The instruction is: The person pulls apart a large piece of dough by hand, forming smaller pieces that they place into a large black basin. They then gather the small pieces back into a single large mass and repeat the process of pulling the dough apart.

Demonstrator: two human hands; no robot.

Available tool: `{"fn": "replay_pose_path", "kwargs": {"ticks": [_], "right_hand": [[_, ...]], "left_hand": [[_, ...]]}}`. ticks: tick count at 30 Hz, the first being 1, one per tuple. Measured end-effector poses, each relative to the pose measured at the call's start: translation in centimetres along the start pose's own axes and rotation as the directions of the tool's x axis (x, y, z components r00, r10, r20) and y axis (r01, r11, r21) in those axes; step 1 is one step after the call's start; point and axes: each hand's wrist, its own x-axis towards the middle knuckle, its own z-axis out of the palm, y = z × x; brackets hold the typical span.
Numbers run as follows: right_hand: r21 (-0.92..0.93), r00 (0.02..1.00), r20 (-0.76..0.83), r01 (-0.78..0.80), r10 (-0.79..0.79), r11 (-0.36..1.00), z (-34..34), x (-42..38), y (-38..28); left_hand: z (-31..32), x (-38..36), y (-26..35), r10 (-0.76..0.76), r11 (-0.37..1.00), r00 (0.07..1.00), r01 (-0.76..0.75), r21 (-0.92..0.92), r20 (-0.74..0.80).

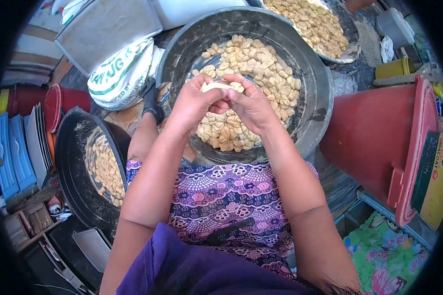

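Note:
A pale, doughy strip is pinched between my two hands, above a large black tub. My left hand has its fingers closed on the strip's left part. On the right part, my right hand grips with thumb and index finger. Many flattened tan pieces lie in the tub beneath and around my hands. The tub stands just beyond my lap.
A second black tub with tan pieces stands at the left, and another full basin at the top right. A red bin stands at the right. A white sack and a grey tray are at the upper left.

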Motion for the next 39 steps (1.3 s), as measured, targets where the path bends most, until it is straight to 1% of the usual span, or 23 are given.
{"fn": "replay_pose_path", "kwargs": {"ticks": [1,2,3,7,8,9,10,11,17,19,20,21,22,23,25,27,29,30,32,34,36,37,39], "right_hand": [[-0.078,1.0,-0.009,-0.021,0.02,0.997,0.1,0.0,-0.1],[-0.076,1.0,-0.01,-0.021,0.02,0.997,0.1,-0.2,-0.7],[-0.219,0.999,-0.007,-0.038,0.038,0.975,-0.1,-0.4,-1.6],[-0.612,0.995,0.022,-0.068,0.102,0.788,-2.4,-0.4,-4.1],[-0.619,0.991,-0.055,-0.129,0.121,0.775,-2.8,-0.5,-4.5],[-0.617,0.991,-0.057,-0.131,0.122,0.776,-3.2,-0.5,-4.5],[-0.499,0.985,-0.17,-0.113,0.031,0.859,-3.7,-0.4,-4.4],[-0.379,0.957,-0.288,-0.072,-0.044,0.923,-4.2,-0.1,-4.4],[-0.221,0.942,-0.301,0.078,-0.145,0.972,-5.5,0.1,-5.6],[-0.161,0.896,-0.412,0.105,-0.164,0.981,-5.3,-0.2,-6.2],[-0.162,0.895,-0.413,0.107,-0.166,0.981,-5.2,-0.2,-6.0],[-0.352,0.87,-0.432,0.079,-0.236,0.933,-5.0,-0.1,-5.6],[-0.527,0.845,-0.432,0.046,-0.315,0.849,-5.1,0.1,-5.5],[-0.529,0.842,-0.428,0.062,-0.329,0.846,-5.4,0.3,-5.3],[-0.593,0.833,-0.422,0.046,-0.358,0.804,-6.1,0.3,-4.6],[-0.629,0.837,-0.425,0.001,-0.345,0.777,-6.4,0.4,-4.8],[-0.546,0.793,-0.603,-0.325,-0.092,0.772,-9.2,1.1,-4.6],[-0.546,0.788,-0.61,-0.337,-0.089,0.767,-13.1,2.2,-1.8],[-0.856,0.789,-0.47,-0.298,-0.395,0.423,-21.9,4.2,5.0],[-0.641,0.538,-0.764,-0.693,-0.355,0.329,-19.1,3.7,7.9],[-0.605,0.509,-0.749,-0.786,-0.424,0.125,-15.7,4.7,13.3],[-0.711,0.642,-0.626,-0.703,-0.442,-0.014,-12.9,4.7,16.1],[-0.862,0.899,-0.326,-0.409,-0.291,-0.3,-8.8,5.1,17.8]], "left_hand": [[-0.2,0.1,0.2,-0.001,1.0,1.0,0.001,0.001,0.001],[-0.4,0.1,0.4,0.082,0.994,0.991,-0.074,0.079,-0.103],[-0.7,0.1,0.6,0.17,0.977,0.965,-0.138,0.165,-0.2],[-1.5,0.3,1.7,0.237,0.97,0.909,-0.238,0.04,-0.343],[-1.7,0.4,2.0,0.243,0.969,0.908,-0.243,0.042,-0.342],[-1.8,0.5,2.2,0.253,0.944,0.893,-0.312,-0.107,-0.371],[-2.0,0.5,2.3,0.256,0.893,0.879,-0.375,-0.25,-0.401],[-2.2,0.6,2.3,0.255,0.893,0.88,-0.373,-0.25,-0.401],[-3.5,1.1,1.4,0.202,0.821,0.951,-0.294,-0.488,-0.233],[-3.3,1.6,1.2,0.179,0.828,0.953,-0.281,-0.486,-0.246],[-3.1,1.8,1.1,0.153,0.835,0.953,-0.266,-0.482,-0.262],[-2.6,1.9,1.0,0.153,0.835,0.954,-0.265,-0.483,-0.259],[-1.8,2.3,1.0,0.145,0.897,0.923,-0.274,-0.347,-0.355],[-1.5,2.9,1.3,0.157,0.941,0.881,-0.271,-0.202,-0.446],[-1.7,4.0,0.0,0.198,0.974,0.884,-0.226,-0.018,-0.423],[-2.7,6.2,-3.3,0.319,0.946,0.802,-0.234,0.226,-0.506],[-4.0,7.8,-6.8,0.41,0.901,0.774,-0.265,0.343,-0.482],[-3.2,7.6,-7.4,0.245,0.963,0.832,-0.15,0.223,-0.499],[-3.8,9.0,-12.3,0.131,0.987,0.861,-0.161,-0.021,-0.491],[-4.7,10.4,-16.3,0.078,0.968,0.852,-0.189,-0.165,-0.518],[-5.7,10.4,-19.4,-0.088,0.917,0.797,-0.168,-0.36,-0.597],[-6.4,10.9,-20.8,-0.106,0.916,0.791,-0.159,-0.369,-0.602],[-8.2,11.6,-23.5,-0.149,0.892,0.658,-0.233,-0.387,-0.739]]}}
